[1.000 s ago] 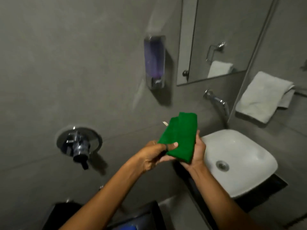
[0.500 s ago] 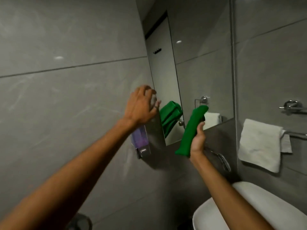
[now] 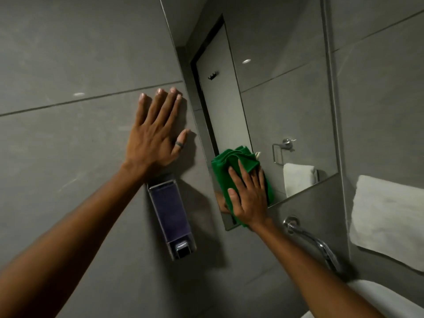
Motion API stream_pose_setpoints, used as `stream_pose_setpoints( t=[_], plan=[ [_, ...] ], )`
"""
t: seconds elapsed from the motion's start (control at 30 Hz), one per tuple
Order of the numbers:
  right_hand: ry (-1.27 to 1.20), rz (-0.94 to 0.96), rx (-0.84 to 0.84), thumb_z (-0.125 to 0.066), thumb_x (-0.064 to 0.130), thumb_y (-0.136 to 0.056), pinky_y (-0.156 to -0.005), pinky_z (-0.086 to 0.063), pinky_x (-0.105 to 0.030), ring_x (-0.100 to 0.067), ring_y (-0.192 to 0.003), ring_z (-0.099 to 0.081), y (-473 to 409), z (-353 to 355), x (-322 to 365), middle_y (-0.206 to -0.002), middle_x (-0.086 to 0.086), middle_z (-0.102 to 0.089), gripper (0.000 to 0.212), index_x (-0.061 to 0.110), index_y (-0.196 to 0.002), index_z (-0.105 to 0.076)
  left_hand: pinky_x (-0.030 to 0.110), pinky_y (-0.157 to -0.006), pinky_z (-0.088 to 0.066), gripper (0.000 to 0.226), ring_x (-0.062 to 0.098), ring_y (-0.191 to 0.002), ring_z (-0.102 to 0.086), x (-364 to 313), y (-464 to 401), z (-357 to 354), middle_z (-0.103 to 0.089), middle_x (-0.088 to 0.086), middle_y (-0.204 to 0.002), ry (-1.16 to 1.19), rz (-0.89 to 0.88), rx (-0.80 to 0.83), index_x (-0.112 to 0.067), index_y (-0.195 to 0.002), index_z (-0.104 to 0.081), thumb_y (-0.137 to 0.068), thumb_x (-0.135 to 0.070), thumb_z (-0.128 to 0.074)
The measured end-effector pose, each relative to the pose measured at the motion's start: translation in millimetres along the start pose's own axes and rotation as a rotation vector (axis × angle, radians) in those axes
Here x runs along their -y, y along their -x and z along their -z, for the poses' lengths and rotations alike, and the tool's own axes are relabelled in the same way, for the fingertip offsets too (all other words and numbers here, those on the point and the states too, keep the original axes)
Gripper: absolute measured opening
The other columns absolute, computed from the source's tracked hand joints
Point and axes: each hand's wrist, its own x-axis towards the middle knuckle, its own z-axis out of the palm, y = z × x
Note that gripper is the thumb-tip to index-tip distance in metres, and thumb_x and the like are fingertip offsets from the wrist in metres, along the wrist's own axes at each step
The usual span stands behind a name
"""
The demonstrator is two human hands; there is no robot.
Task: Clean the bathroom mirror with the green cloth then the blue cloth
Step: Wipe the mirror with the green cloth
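The bathroom mirror (image 3: pixel 275 99) hangs on the grey tiled wall ahead. My right hand (image 3: pixel 249 196) lies flat on the green cloth (image 3: pixel 226 167) and presses it against the mirror's lower left corner. My left hand (image 3: pixel 154 136) rests flat on the wall tile to the left of the mirror, fingers spread, holding nothing, just above the soap dispenser. A dark ring sits on its thumb. No blue cloth is in view.
A soap dispenser (image 3: pixel 172 216) with purple liquid is fixed to the wall under my left hand. A chrome tap (image 3: pixel 314 242) juts out below the mirror over the white basin (image 3: pixel 376 297). A white towel (image 3: pixel 387 216) hangs on the right wall.
My right hand has carried the green cloth up from in front of my body and flattened it on the mirror. My left hand let go of the cloth and moved onto the wall.
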Motion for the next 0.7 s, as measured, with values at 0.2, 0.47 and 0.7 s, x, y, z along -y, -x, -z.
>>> stream_pose_setpoints(
  t=[0.2,0.47,0.7],
  plan=[
    [0.010,-0.098,-0.054,-0.029,0.042,-0.098,-0.123,-0.021,-0.056,-0.022,-0.157,-0.021,-23.0,33.3,-96.7,-0.171,0.000,-0.017,0.063,0.027,-0.159,-0.027,0.056,-0.132,0.000,0.082,0.028,-0.164,0.001,-2.1,-0.8,-3.3,-0.004,0.008,-0.177,-0.022,0.019,-0.022,-0.015,-0.167,-0.004,-0.102,-0.065,-0.014],
    [-0.071,-0.374,-0.166,-0.026,0.037,-0.099,-0.125,-0.018,-0.056,-0.026,-0.157,-0.016,-45.1,65.0,-209.9,-0.168,-0.013,-0.020,0.064,0.013,-0.158,-0.028,0.052,-0.132,0.006,0.083,0.027,-0.164,0.002,-1.1,-1.1,-5.4,-0.003,0.007,-0.177,-0.062,0.022,-0.036,-0.017,-0.167,-0.004,-0.101,-0.066,-0.014],
    [-0.111,-0.551,-0.223,-0.025,0.038,-0.099,-0.125,-0.014,-0.057,-0.030,-0.158,-0.010,-53.8,62.0,-214.7,-0.171,-0.009,-0.012,0.065,0.019,-0.161,-0.020,0.056,-0.132,0.000,0.083,0.026,-0.164,0.005,-1.8,-3.0,-7.9,0.000,0.005,-0.177,-0.063,0.031,-0.051,-0.018,-0.167,-0.001,-0.101,-0.066,-0.016]
  ],
)
